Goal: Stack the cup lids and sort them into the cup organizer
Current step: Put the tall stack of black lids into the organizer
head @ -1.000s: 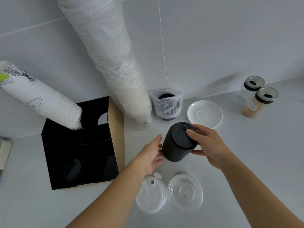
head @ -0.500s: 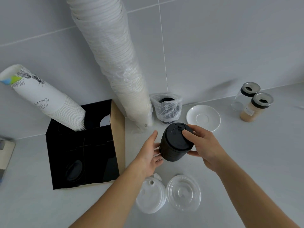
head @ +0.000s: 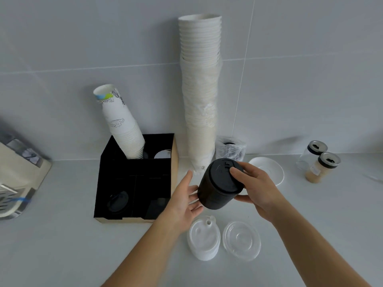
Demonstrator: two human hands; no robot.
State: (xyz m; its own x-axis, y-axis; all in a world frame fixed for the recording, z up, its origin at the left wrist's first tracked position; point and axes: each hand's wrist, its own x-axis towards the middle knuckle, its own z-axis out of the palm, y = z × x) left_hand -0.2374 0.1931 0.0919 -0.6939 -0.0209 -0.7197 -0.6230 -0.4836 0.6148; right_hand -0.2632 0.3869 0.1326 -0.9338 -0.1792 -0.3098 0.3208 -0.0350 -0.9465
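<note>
A stack of black lids (head: 217,189) is tilted above the counter, just right of the black cup organizer (head: 174,162). My right hand (head: 255,187) grips its top and right side, with the index finger across the top lid. My left hand (head: 184,201) lies open-fingered against the stack's lower left, supporting it. A single black lid (head: 118,200) lies in the organizer's front left compartment. On the counter in front sit a stack of white sip lids (head: 204,237) and a stack of clear lids (head: 241,240).
Printed paper cups (head: 122,125) lean out of the organizer's back compartment. A tall stack of white cups (head: 200,96) stands against the wall. Behind are a bagged black lid stack (head: 230,150), a white saucer (head: 267,168), two jars (head: 319,162) and a machine (head: 18,175) at left.
The camera has tilted up, so everything sits lower in view. Both hands have carried the black lid stack slightly left, toward the organizer, tilting it more.
</note>
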